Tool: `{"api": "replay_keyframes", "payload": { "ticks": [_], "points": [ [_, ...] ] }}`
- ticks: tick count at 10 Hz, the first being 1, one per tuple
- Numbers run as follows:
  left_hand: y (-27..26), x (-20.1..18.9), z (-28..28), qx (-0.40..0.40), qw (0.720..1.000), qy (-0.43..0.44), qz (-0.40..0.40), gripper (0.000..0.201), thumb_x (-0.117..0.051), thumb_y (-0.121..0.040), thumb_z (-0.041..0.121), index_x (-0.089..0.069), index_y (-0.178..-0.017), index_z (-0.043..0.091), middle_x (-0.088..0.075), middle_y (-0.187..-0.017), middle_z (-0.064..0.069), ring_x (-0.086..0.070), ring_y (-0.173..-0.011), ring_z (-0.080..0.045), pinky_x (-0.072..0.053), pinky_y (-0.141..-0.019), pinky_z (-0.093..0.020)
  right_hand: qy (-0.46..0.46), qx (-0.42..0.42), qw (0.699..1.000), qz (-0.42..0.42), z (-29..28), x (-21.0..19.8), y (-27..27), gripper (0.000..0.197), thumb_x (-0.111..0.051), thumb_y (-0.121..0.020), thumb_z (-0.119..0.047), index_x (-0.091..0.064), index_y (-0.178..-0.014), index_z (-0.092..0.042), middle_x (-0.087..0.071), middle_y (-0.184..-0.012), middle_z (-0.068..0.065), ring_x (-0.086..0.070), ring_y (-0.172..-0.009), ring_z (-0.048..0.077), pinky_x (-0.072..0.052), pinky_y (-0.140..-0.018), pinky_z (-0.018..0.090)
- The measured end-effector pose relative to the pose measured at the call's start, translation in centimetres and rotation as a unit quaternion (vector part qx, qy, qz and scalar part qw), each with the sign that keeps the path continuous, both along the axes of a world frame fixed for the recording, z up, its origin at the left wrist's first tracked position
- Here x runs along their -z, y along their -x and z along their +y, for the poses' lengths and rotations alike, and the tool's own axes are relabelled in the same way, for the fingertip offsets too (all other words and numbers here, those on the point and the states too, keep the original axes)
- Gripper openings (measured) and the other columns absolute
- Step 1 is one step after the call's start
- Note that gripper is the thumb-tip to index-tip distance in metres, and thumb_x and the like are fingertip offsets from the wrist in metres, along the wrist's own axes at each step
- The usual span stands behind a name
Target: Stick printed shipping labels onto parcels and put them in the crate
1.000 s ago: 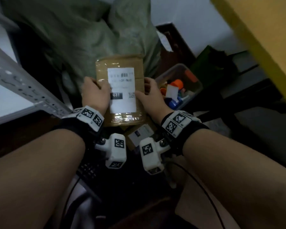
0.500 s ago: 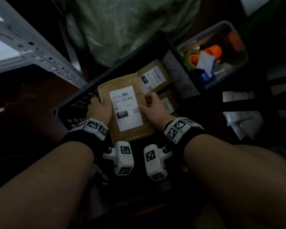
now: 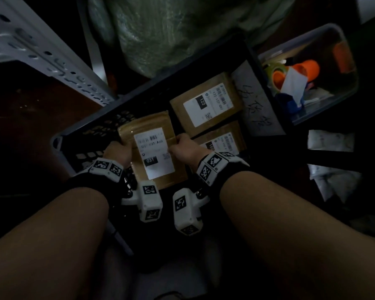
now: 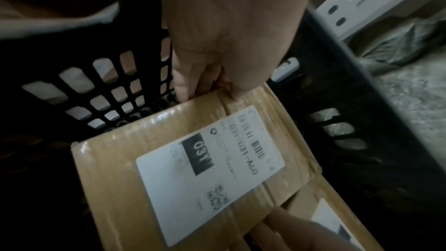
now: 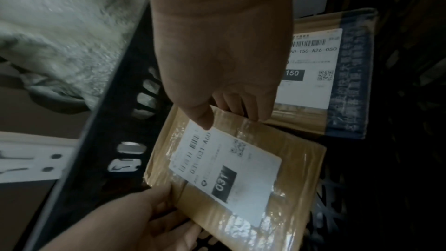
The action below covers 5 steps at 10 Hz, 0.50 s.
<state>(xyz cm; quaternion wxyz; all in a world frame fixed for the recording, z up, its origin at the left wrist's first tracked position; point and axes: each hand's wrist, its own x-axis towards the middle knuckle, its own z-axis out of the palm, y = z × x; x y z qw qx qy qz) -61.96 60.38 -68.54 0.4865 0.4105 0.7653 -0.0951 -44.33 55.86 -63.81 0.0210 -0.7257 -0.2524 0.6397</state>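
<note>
A black plastic crate with a perforated lattice wall (image 3: 89, 135) is seen below both hands, with a pale green woven sack (image 3: 182, 29) beyond its far rim and a white perforated metal shelf rail (image 3: 41, 53) beyond the left hand. A clear plastic bin holding orange tape rolls (image 3: 325, 68) stands well to the right of the right hand, outside the crate. Inside the crate, a flat brown taped cardboard parcel (image 3: 158, 176) is held between the two hands, low against the crate's left part. Its left edge is gripped by the left hand (image 3: 118, 151), fingers curled round it. Its right edge is pinched by the right hand (image 3: 187, 150), the thumb lying on top near the white printed shipping label marked 031 (image 3: 154, 152). Beyond the right hand lies a second brown parcel labelled 122 (image 3: 206, 105), and just to the right of that hand a third parcel labelled 150 (image 5: 311, 68).
</note>
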Motion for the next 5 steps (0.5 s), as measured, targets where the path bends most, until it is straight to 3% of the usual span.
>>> {"api": "replay_keyframes", "payload": {
  "ticks": [1,2,3,4,5],
  "points": [
    [-0.3,1.4,0.0,-0.042,0.997,0.044,-0.053,0.045,-0.045,-0.094,0.037,-0.059,-0.106,-0.003,-0.062,-0.112,-0.027,-0.061,-0.102,-0.04,-0.05,-0.094,-0.046,0.001,-0.019,1.0,0.005,0.1,0.6,0.0,0.049,-0.049,-0.092,-0.02,-0.036,-0.137,-0.005,-0.048,-0.134,0.016,-0.05,-0.119,0.031,-0.044,-0.094,0.036],
    [-1.3,1.5,0.1,-0.018,0.994,0.083,-0.069,0.045,-0.047,-0.093,0.045,-0.061,-0.1,0.003,-0.063,-0.113,-0.023,-0.06,-0.106,-0.039,-0.047,-0.098,-0.048,-0.016,-0.021,1.0,0.006,0.2,0.6,-0.8,0.048,-0.048,-0.094,-0.017,-0.034,-0.138,-0.005,-0.047,-0.137,0.016,-0.048,-0.123,0.032,-0.043,-0.099,0.038],
    [-2.6,-0.5,0.3,0.001,0.995,0.084,-0.055,0.036,-0.048,-0.093,0.045,-0.054,-0.08,0.012,-0.06,-0.111,-0.022,-0.057,-0.111,-0.039,-0.045,-0.097,-0.047,-0.045,-0.026,0.998,-0.019,0.1,-0.8,-2.0,0.045,-0.048,-0.096,-0.019,-0.038,-0.137,-0.005,-0.049,-0.135,0.015,-0.049,-0.121,0.029,-0.042,-0.09,0.03],
    [-3.8,-3.3,0.9,0.064,0.995,0.071,-0.014,0.031,-0.039,-0.1,0.026,-0.052,-0.087,0.002,-0.054,-0.122,-0.025,-0.052,-0.116,-0.037,-0.043,-0.094,-0.037,-0.079,-0.034,0.995,-0.049,0.2,-2.9,-3.4,0.037,-0.05,-0.094,-0.019,-0.051,-0.125,-0.001,-0.056,-0.126,0.018,-0.055,-0.112,0.03,-0.047,-0.092,0.035],
    [-4.5,-6.7,1.2,0.09,0.996,0.003,-0.02,0.037,-0.04,-0.1,0.023,-0.041,-0.064,0.012,-0.052,-0.13,-0.027,-0.053,-0.101,-0.029,-0.038,-0.08,-0.031,-0.103,-0.031,0.991,-0.079,0.1,-4.9,-4.6,0.034,-0.048,-0.095,-0.016,-0.054,-0.122,0.004,-0.058,-0.119,0.018,-0.057,-0.104,0.029,-0.047,-0.081,0.032]
  ]
}}
